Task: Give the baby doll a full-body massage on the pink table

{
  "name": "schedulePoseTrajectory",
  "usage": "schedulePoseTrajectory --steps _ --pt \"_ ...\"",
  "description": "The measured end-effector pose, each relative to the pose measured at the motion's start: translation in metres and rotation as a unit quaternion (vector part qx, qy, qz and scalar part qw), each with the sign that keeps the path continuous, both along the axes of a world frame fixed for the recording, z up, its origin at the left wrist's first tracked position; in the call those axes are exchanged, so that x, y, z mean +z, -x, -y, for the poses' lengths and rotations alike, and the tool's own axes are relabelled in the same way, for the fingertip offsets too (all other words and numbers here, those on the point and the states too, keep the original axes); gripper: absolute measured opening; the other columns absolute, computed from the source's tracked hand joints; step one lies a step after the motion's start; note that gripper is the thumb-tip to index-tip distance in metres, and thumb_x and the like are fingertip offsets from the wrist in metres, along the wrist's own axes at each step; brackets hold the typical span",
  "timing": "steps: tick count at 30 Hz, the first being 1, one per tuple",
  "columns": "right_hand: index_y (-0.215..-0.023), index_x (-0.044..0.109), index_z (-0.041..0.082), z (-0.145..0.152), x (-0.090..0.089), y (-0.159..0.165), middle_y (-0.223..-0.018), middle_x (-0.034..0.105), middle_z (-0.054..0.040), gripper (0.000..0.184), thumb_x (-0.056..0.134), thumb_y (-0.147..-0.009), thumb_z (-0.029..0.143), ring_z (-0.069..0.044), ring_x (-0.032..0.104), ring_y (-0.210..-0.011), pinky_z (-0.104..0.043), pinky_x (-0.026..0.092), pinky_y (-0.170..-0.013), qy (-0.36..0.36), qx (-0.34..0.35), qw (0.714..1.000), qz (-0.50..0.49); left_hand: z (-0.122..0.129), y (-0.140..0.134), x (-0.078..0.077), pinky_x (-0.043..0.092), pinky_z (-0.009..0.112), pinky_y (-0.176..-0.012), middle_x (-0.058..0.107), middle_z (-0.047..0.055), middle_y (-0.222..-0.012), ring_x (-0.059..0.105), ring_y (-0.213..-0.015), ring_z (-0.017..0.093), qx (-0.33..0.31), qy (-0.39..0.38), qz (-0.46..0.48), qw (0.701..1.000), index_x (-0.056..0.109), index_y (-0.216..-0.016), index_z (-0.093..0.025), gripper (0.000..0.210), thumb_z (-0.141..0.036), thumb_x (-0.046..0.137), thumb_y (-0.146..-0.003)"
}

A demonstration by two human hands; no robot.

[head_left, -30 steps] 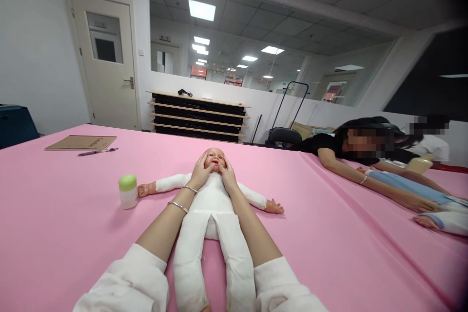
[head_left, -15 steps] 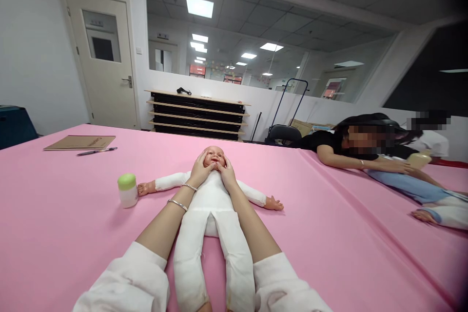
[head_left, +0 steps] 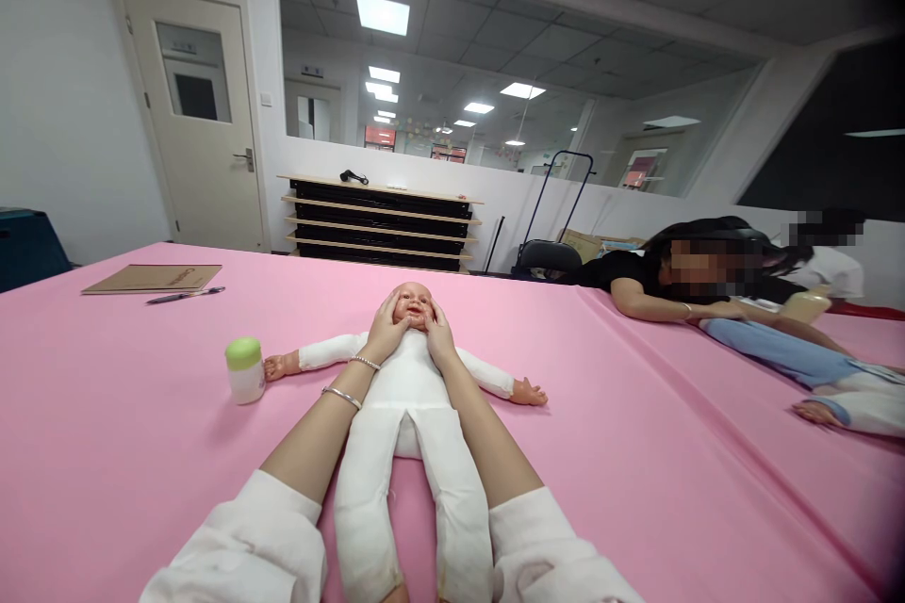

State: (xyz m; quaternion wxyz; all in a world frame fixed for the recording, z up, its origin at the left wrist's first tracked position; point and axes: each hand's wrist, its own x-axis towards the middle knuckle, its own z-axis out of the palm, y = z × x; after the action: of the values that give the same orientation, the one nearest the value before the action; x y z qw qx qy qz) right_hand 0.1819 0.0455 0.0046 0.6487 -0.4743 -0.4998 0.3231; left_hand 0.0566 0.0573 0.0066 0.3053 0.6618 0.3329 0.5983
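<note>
A baby doll with a white cloth body lies on its back on the pink-covered table, arms spread wide and feet toward me. My left hand cups one side of its head, with the fingers along the cheek and the thumb near the chin. On the opposite cheek, my right hand rests the same way, so the head sits between both palms. The doll's eyes and mouth show between my thumbs. Close to the doll's hand on the left stands a small jar with a green lid.
A brown notebook and a pen lie at the far left of the pink table cover. On the right, a co-worker in black leans over another doll in blue clothing, near a pale bottle.
My thumbs have slid slightly outward from the doll's mouth and chin toward its cheeks. The co-worker's hand has moved left along the other doll. The view has shifted very slightly.
</note>
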Motion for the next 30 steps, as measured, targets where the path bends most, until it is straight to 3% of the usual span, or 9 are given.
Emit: schedulePoseTrajectory --steps 4,10,15,23,30 --pt "-0.121 0.051 0.021 0.003 0.004 0.001 -0.131 0.048 -0.0044 0.053 0.054 -0.074 0.047 -0.021 0.041 -0.123 -0.038 0.031 -0.105 0.004 -0.006 1.000 0.001 0.000 0.000 0.002 0.028 0.038 -0.106 0.046 0.010 -0.132 0.038 -0.125 0.022 -0.014 0.026 0.019 0.999 0.046 -0.124 -0.017 0.046 -0.026 0.052 -0.080" --pt "-0.123 0.049 0.020 0.011 0.009 0.004 -0.133 0.045 -0.0063 0.068 0.067 -0.062 0.044 -0.023 0.039 -0.125 -0.038 0.027 -0.107 0.012 -0.012 1.000 0.014 0.007 0.000 0.003 0.025 0.039 -0.107 0.043 0.011 -0.133 0.034 -0.128 0.026 0.013 0.016 -0.007 1.000 0.046 -0.125 -0.018 0.067 -0.029 0.071 -0.064" --pt "-0.124 0.047 0.017 0.013 0.011 0.006 -0.135 0.043 -0.0083 0.071 0.069 -0.059 0.034 -0.023 0.039 -0.125 -0.036 0.030 -0.106 0.015 -0.014 1.000 0.017 0.009 0.001 0.005 0.029 0.039 -0.105 0.044 0.010 -0.132 0.038 -0.125 0.025 0.012 0.015 -0.014 1.000 0.046 -0.125 -0.019 0.069 -0.024 0.072 -0.061" --pt "-0.125 0.046 0.017 0.008 0.006 0.003 -0.134 0.043 -0.0074 0.057 0.056 -0.072 0.034 -0.021 0.040 -0.124 -0.037 0.031 -0.105 0.013 -0.006 1.000 0.013 0.006 0.000 0.002 0.025 0.041 -0.108 0.045 0.010 -0.132 0.035 -0.126 0.025 0.023 -0.008 -0.025 0.999 0.045 -0.127 -0.018 0.060 -0.026 0.064 -0.070" --pt "-0.120 0.052 0.018 0.003 0.004 0.001 -0.131 0.048 -0.0054 0.051 0.050 -0.077 0.046 -0.020 0.040 -0.124 -0.037 0.028 -0.107 0.003 -0.018 1.000 0.010 0.001 -0.001 0.004 0.026 0.038 -0.108 0.050 0.008 -0.128 0.040 -0.124 0.022 0.000 0.029 0.019 0.999 0.051 -0.121 -0.018 0.040 -0.038 0.044 -0.087"
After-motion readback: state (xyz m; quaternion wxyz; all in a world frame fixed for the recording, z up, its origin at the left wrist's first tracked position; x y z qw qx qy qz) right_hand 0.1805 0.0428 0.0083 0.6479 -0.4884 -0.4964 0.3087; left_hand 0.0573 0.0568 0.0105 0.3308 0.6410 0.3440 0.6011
